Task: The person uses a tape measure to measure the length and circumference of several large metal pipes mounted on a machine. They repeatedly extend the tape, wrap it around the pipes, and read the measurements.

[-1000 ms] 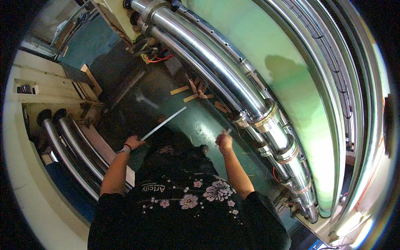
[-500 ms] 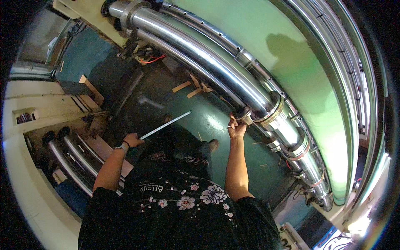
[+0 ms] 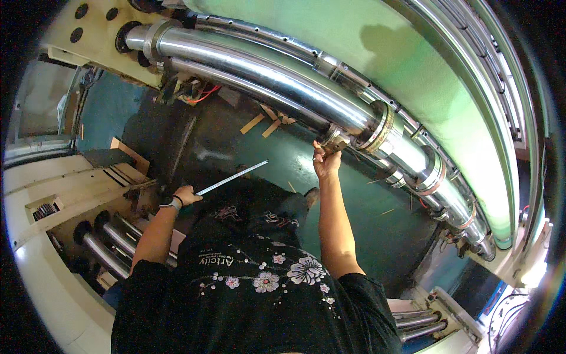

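My left hand (image 3: pixel 187 195) is closed around one end of a long, narrow ruler (image 3: pixel 233 177) with graduation marks. Its free end points away from me to the right, above the dark green floor. My right hand (image 3: pixel 326 163) reaches up to a metal collar (image 3: pixel 335 140) on the thinner, lower steel shaft (image 3: pixel 253 91). The fingers are wrapped on the collar's near underside, and some are hidden. Just above runs a thick polished roller (image 3: pixel 265 74) with a wider ring (image 3: pixel 380 127) to the right of the collar.
Behind the rollers curves a broad pale green cylinder (image 3: pixel 436 88). Wooden strips (image 3: pixel 252 124) and red wires (image 3: pixel 206 94) lie beneath the machine at the far side. A cream machine frame (image 3: pixel 65 177) with steel bars (image 3: pixel 106 253) stands at my left, and more bars (image 3: pixel 418 321) show at lower right.
The whole view has turned slightly, shifting the rollers in the picture. My right hand stays on the collar, and my left hand still holds the ruler at nearly the same angle.
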